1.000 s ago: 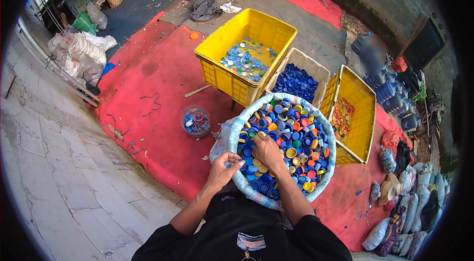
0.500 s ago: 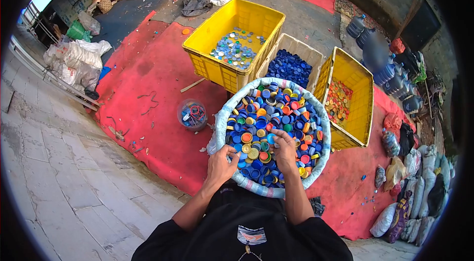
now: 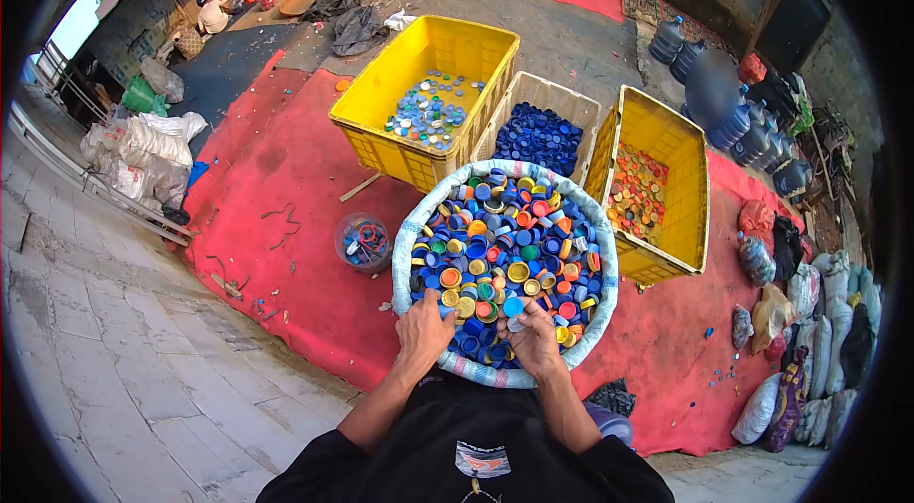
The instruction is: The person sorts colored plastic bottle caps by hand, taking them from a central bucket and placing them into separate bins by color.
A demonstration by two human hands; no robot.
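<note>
A round basket (image 3: 405, 246) with a wrapped, light blue rim is heaped with mixed plastic bottle caps (image 3: 519, 272) in blue, orange, yellow, red and green. My left hand (image 3: 424, 332) is over its near left side, fingers pinched on a light blue bottle cap (image 3: 445, 311), partly hidden by the fingers. Over the near right side, my right hand (image 3: 535, 341) is closed on a light blue bottle cap (image 3: 513, 307). A paler cap (image 3: 515, 324) shows just beneath it at the fingertips.
Beyond the basket stand a yellow crate (image 3: 362, 127) with pale blue and white caps, a whitish crate (image 3: 592, 122) with dark blue caps, and a yellow crate (image 3: 685, 189) with red and orange caps. A clear tub (image 3: 363, 242) sits left; stuffed sacks (image 3: 757, 414) lie right.
My right hand has moved down and slightly left, toward the basket's near side. The left hand stays low over the caps. The whole view has shifted a little.
</note>
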